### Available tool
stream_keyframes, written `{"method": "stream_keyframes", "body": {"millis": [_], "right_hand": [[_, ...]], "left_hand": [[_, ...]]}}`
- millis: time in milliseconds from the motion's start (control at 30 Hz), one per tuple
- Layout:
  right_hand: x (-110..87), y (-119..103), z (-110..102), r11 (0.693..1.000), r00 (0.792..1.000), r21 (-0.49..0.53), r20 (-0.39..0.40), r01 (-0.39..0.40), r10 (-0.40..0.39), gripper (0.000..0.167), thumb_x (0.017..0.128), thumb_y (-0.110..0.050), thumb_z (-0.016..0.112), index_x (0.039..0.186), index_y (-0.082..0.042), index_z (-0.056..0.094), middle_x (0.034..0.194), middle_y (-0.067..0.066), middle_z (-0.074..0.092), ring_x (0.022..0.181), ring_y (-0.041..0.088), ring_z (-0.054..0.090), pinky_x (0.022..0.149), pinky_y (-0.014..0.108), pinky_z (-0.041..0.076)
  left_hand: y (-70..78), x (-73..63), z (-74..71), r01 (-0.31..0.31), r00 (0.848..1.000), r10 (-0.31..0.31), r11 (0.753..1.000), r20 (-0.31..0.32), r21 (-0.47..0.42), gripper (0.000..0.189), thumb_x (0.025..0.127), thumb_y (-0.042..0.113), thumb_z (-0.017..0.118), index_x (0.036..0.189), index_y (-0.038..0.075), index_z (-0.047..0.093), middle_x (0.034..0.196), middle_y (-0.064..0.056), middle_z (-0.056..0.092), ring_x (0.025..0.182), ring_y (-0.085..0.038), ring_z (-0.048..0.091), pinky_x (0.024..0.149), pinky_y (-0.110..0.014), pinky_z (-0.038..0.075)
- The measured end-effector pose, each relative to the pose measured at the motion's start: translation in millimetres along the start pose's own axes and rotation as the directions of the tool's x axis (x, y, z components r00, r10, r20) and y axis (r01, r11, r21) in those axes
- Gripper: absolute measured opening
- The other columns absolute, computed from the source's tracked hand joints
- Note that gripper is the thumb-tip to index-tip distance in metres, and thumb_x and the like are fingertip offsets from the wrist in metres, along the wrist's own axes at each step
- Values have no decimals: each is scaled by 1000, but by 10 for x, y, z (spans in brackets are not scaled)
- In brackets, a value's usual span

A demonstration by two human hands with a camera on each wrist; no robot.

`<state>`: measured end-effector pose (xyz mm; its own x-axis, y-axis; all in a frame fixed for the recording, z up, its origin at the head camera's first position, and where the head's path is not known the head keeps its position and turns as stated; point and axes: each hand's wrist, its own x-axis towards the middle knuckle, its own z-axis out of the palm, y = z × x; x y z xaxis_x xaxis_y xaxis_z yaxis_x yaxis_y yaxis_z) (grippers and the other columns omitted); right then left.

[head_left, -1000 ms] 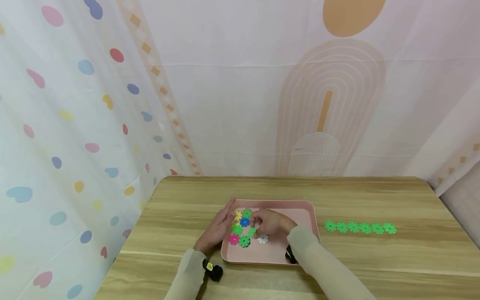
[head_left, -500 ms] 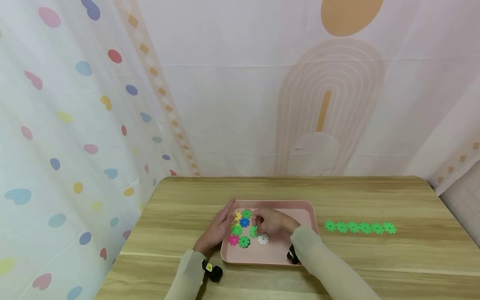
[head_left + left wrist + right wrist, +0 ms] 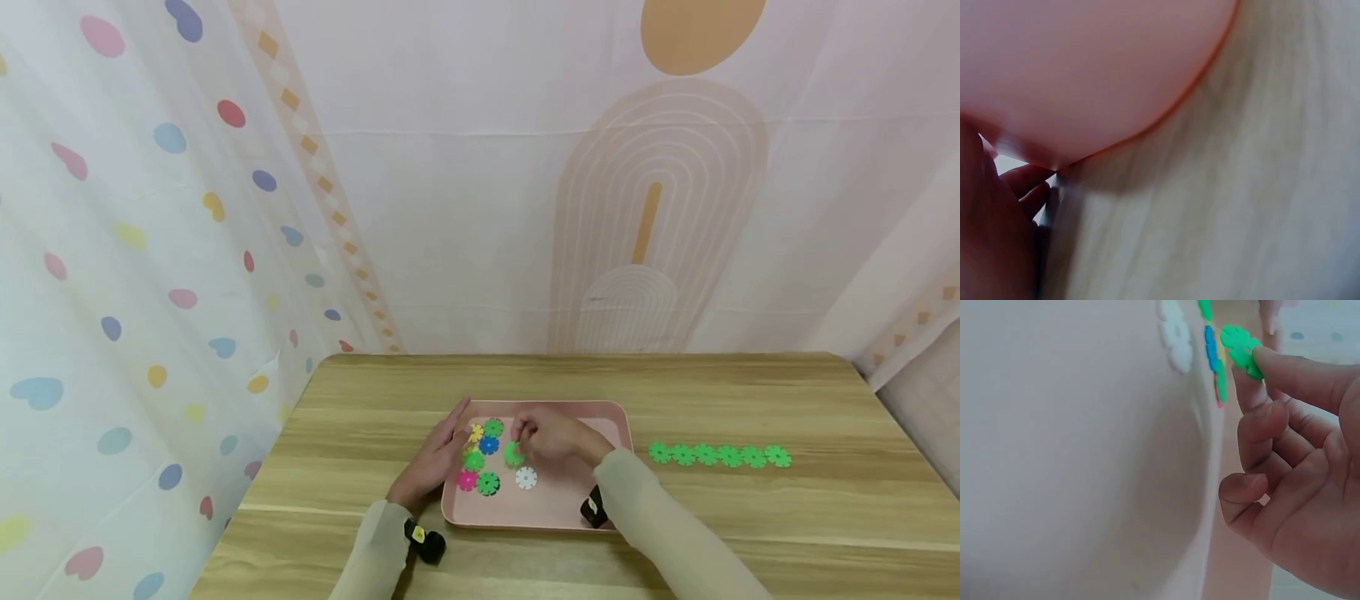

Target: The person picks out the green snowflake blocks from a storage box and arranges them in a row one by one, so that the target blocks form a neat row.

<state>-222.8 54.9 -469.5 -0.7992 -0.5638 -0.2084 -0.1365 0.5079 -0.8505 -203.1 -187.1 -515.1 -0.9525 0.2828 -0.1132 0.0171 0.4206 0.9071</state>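
My right hand [image 3: 553, 433] is over the pink tray [image 3: 558, 510] and pinches a green notched plastic disc [image 3: 1241, 350] between thumb and forefinger; the other fingers curl loosely below. In the head view that disc overlaps the tray's middle, just above a white disc [image 3: 527, 477]. My left hand [image 3: 431, 462] holds the tray's left side, thumb over the rim and fingers stretched along the outer wall. Near it in the tray lie a blue disc [image 3: 489, 445], a pink disc [image 3: 467, 480], and several green and yellow ones.
A row of joined green discs [image 3: 720, 455] lies on the wooden table [image 3: 750, 533] to the right of the tray. Behind the far table edge hangs a patterned curtain [image 3: 465, 208]. A black wrist camera [image 3: 429, 543] sits by the left sleeve.
My right hand has drawn back a little to the right with the green disc, away from the other discs. The left hand and the tray have stayed in place.
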Motion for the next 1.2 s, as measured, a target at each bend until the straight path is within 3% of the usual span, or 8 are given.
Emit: {"method": "stream_keyframes", "body": {"millis": [333, 667, 1000, 1200], "right_hand": [[-112, -25, -153, 999, 997, -7, -66, 44, -44, 9, 87, 1, 69, 89, -6, 63, 81, 0, 59, 74, 13, 52, 66, 25, 46], [-291, -56, -348, 988, 985, -48, -83, 145, -149, 8, 88, -1, 70, 92, -4, 64, 84, 1, 60, 78, 13, 53, 69, 24, 46], [-470, -7, -535, 987, 982, -84, -113, 140, -149, 9, 91, 1, 64, 96, -5, 66, 85, 0, 64, 80, 14, 58, 73, 27, 49], [-571, 37, -655, 984, 975, -53, -135, 168, -174, 7, 92, 0, 64, 98, -3, 66, 88, 5, 66, 82, 15, 58, 73, 25, 50]], "left_hand": [[5, 3, 3, 4, 1000, -4, 1000, 2, 1, 56, 108, 30, 38, 160, 30, 17, 166, -2, 11, 153, -30, 6, 120, -60, 5], [-28, 36, 19, 18, 1000, -18, 1000, -4, -22, 56, 108, 31, 38, 159, 32, 17, 166, -1, 11, 153, -30, 5, 120, -61, 4], [-7, 33, 4, -24, 1000, 24, 1000, 1, -3, 57, 108, 28, 39, 160, 25, 17, 166, -3, 12, 153, -29, 7, 121, -58, 7], [0, 31, 5, 11, 1000, -12, 999, -9, -42, 56, 107, 28, 39, 160, 29, 18, 166, 0, 12, 153, -28, 6, 121, -58, 5]]}}
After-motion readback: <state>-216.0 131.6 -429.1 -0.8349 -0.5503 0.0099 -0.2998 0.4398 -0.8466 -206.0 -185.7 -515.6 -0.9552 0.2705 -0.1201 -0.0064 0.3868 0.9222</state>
